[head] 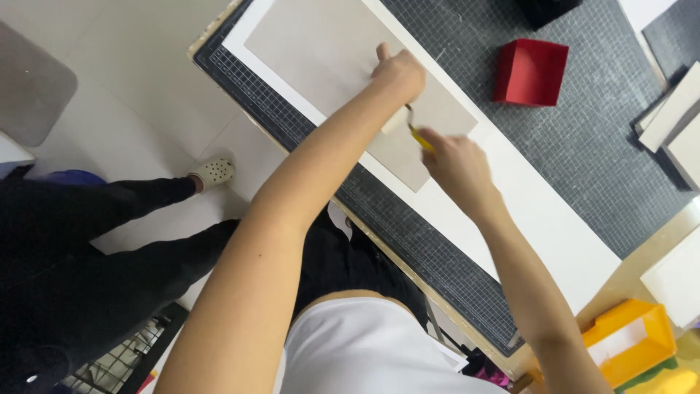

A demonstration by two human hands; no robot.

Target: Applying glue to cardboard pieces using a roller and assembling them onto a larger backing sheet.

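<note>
Hands are working together: left hand (397,73) is pressing flat to steady the grey card (343,55) while right hand (456,160), grip clamped on a yellow knife (419,137), is cutting along it.

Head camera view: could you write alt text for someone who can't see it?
Seen from above, a person's left hand presses a grey board flat on a white sheet while the right hand holds a yellow tool at the board's edge. They lie on a dark gridded cutting mat, with a red open box nearby.
</note>
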